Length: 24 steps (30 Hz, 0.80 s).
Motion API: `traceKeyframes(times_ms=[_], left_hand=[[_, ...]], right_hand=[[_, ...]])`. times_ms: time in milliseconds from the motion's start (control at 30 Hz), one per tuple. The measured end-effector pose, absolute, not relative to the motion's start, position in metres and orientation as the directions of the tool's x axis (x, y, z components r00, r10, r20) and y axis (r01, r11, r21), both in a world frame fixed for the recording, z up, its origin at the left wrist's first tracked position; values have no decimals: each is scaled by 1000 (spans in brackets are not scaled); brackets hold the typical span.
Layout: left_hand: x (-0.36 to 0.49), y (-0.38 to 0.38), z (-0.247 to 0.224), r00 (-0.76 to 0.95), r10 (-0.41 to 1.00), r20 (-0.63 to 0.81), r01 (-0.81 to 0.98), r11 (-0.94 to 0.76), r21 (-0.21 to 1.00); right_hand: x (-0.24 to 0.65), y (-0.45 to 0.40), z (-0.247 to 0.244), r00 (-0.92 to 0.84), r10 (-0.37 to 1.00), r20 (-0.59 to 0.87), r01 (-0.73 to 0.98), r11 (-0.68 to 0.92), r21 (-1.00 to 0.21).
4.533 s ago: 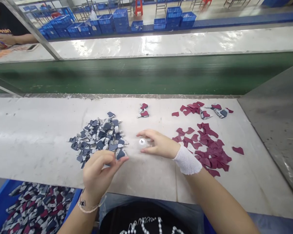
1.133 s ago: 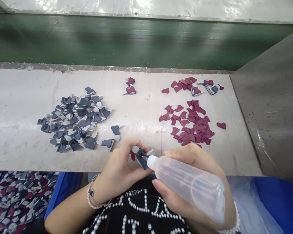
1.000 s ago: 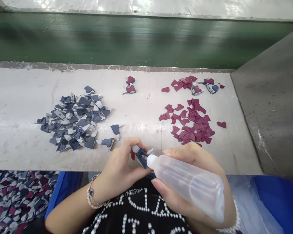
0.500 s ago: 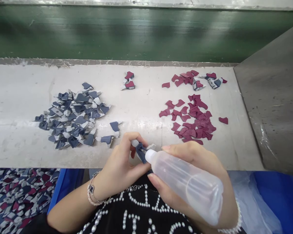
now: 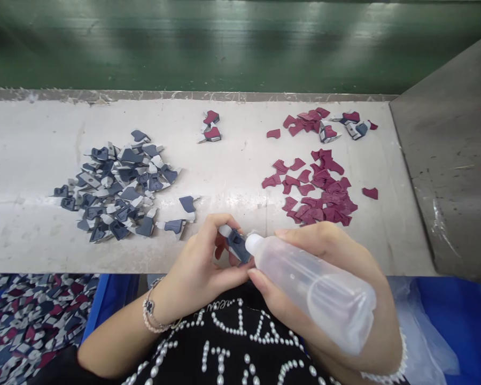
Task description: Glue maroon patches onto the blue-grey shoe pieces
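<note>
Between the thumb and fingers of my left hand (image 5: 202, 267) is a small grey-blue and white plastic piece (image 5: 237, 245), its hollow side turned up. My right hand (image 5: 336, 262) is wrapped round a translucent squeeze bottle (image 5: 316, 291), held tilted with its white cap (image 5: 253, 244) at the right edge of the piece. Whether the tip touches the piece I cannot tell. To the left lies a heap of similar grey-blue and white pieces (image 5: 124, 184). Loose maroon pieces (image 5: 328, 192) are spread on the right, beyond my right hand.
Two pieces with maroon inserts (image 5: 212, 132) lie at the back middle, and more lie back right. A metal panel (image 5: 452, 160) bounds the worktable (image 5: 240, 176) on the right. Below left, a blue bin (image 5: 112, 299) holds many mixed pieces. Clear plastic sheeting (image 5: 428, 337) hangs lower right.
The bottle and my right hand have shifted slightly right, drawing the cap back from the piece's hollow. More of the hollow shows. The whole view has tilted a little.
</note>
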<state>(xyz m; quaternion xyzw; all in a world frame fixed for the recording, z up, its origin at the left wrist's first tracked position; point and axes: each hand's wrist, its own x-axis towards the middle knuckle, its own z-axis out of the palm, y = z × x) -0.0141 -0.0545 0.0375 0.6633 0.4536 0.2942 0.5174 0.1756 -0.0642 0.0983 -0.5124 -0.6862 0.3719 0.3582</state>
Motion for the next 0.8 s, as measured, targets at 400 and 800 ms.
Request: traceKeyframes(times_ms=[400, 800], left_hand=[[-14, -54, 39, 415, 907, -67, 247, -41, 968], [-14, -52, 38, 421, 905, -66, 262, -52, 964]], right_hand=[[168, -58, 102, -238, 966, 98, 595, 225, -771], [174, -60, 99, -297, 955, 27, 558, 196, -806]])
